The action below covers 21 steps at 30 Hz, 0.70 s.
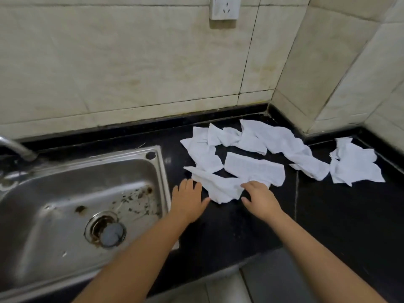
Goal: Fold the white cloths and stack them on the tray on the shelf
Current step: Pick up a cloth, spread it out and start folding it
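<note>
Several crumpled white cloths lie spread over the black countertop (pixel 328 215). The nearest cloth (pixel 218 184) lies just in front of my hands. My left hand (pixel 188 200) is flat beside its left edge, fingers straight, thumb tip close to the cloth. My right hand (pixel 260 197) rests with its fingertips on the cloth's right end, where it meets a flatter cloth (pixel 255 167). More cloths (pixel 282 141) trail toward the back corner, and one cloth (pixel 354 162) lies apart at the right. No tray or shelf is in view.
A stainless steel sink (pixel 65 204) with a drain (pixel 107 230) fills the left side, its rim touching my left wrist area. A tap (pixel 17 147) juts in at far left. Tiled walls form a corner at the back right, with a socket (pixel 225 7) above.
</note>
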Each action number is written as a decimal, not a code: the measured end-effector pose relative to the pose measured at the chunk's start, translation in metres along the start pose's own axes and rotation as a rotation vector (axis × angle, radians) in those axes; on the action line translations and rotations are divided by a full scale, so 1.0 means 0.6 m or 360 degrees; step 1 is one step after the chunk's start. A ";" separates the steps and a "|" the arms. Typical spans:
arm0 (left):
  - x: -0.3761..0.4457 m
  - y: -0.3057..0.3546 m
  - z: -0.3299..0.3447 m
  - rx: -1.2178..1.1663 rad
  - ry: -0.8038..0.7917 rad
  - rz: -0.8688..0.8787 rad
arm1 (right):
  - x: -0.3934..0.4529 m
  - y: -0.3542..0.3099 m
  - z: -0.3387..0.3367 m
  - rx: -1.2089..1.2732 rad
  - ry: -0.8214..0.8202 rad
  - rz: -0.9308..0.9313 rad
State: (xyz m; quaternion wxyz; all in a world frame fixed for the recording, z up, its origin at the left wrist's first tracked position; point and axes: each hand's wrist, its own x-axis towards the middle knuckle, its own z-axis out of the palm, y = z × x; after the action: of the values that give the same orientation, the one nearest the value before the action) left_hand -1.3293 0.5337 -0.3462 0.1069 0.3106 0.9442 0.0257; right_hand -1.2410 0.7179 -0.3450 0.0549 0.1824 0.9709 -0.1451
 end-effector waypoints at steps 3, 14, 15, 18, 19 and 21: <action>0.035 -0.001 0.031 -0.0100 -0.0073 0.0022 | 0.044 0.008 0.030 -0.0120 -0.0015 -0.0023; 0.154 -0.006 0.050 -0.0198 0.0206 0.0247 | 0.016 0.067 0.052 0.0018 0.0314 -0.0328; 0.160 -0.007 0.054 -0.0206 0.0269 0.0300 | 0.009 0.070 0.058 0.0075 0.0309 -0.0320; 0.168 -0.015 0.067 -0.0238 0.0229 0.0438 | -0.011 0.071 0.064 0.0305 0.0303 -0.0188; 0.167 -0.012 0.068 -0.0272 0.0208 0.0456 | -0.018 0.070 0.065 0.0402 0.0292 -0.0109; 0.159 -0.008 0.058 -0.0400 0.0165 0.0451 | -0.033 0.067 0.062 0.0633 0.0353 0.0092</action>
State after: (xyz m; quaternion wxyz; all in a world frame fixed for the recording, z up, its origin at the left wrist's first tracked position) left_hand -1.3992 0.5857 -0.3985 0.0913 0.4227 0.8846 0.1743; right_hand -1.2059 0.7360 -0.3879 -0.0852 0.2321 0.9176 -0.3112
